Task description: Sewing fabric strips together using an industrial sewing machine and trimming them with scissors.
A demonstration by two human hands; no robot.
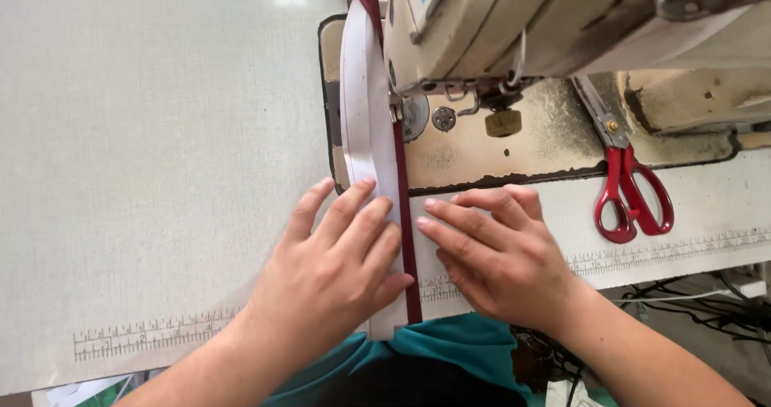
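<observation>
Two hands flat | left hand [337, 250] and right hand [494, 250] pressed open-palmed on white strip [365, 110] with maroon edging [408, 238] | long axis toward sewing machine [514, 29] | nothing gripped

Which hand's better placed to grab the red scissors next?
Right, probably. The right hand lies flat just right of the maroon strip, on the scissors' side with bare table between them. The left hand presses the white strip and would have to cross over.
</observation>
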